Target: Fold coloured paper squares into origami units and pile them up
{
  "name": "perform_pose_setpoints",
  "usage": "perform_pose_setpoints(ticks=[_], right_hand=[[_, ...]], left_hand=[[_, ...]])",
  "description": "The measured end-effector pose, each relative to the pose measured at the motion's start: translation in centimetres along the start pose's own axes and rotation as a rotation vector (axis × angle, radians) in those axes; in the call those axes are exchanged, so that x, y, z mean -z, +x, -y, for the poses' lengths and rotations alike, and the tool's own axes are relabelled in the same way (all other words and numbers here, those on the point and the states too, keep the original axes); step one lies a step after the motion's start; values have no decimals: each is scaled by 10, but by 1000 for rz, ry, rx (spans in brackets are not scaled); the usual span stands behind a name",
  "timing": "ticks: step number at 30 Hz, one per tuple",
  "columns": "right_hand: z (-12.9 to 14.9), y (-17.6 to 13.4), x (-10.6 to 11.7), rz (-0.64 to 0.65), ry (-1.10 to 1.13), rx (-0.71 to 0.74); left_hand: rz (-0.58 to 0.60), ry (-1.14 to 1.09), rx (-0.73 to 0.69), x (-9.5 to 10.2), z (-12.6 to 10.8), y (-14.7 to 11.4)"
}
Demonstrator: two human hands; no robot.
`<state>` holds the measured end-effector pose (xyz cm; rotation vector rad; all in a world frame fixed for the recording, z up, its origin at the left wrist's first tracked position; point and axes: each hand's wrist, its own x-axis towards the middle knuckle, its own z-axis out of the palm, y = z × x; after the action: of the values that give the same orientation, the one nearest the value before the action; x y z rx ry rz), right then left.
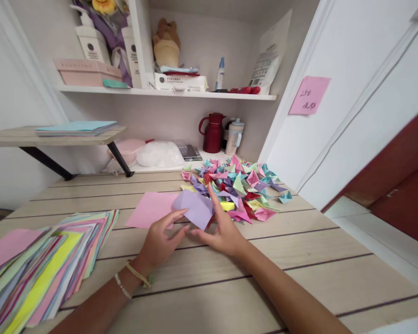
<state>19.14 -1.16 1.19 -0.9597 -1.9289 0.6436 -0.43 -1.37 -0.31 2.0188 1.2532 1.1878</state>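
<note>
A purple sheet of origami paper (194, 208), partly folded, is held up between my two hands over the table. My left hand (162, 237) has its index fingertip at the sheet's lower left edge, with the thumb just below. At the right side of the sheet is my right hand (225, 232), thumb at the bottom corner and index finger stretched up along the edge. Behind the purple sheet a flat pink sheet (149, 209) lies on the wood. Just beyond my right hand spreads a heap of small folded paper boats (242, 185) in many colours.
Fanned stacks of coloured paper (55, 264) lie at the left. A small raised shelf (7, 134) on black legs carries more paper (76, 127). At the back stand a red thermos jug (213, 133) and a pale cup (234, 137), beside a plastic bag (160, 154).
</note>
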Motion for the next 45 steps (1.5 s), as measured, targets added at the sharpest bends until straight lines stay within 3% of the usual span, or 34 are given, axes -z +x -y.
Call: perform_pose_setpoints(ticks=[3, 7, 16, 21, 25, 30, 33, 40, 45], right_hand=[[-2, 1, 4, 34, -109, 58], [-5, 6, 7, -22, -128, 136], [-2, 7, 5, -120, 19, 68], [-1, 7, 4, -99, 17, 47], [-6, 9, -1, -156, 149, -39], [-13, 11, -10, -147, 525, -247], [-15, 11, -12, -118, 637, -308], [-18, 11, -14, -67, 522, -270], [-14, 8, -12, -81, 117, -154]], left_hand=[[-54, -105, 9, -1, 8, 1], [-110, -253, 40, -2, 16, 3], [3, -517, 162, -5, 6, 4], [-110, -465, 227, 0, 6, 8], [-197, -406, 234, 2, 3, 8], [-252, -620, 279, 0, -2, 11], [-242, -669, 354, -1, -4, 13], [-43, -718, 449, -1, -1, 13], [-56, -612, 378, 2, -4, 10]])
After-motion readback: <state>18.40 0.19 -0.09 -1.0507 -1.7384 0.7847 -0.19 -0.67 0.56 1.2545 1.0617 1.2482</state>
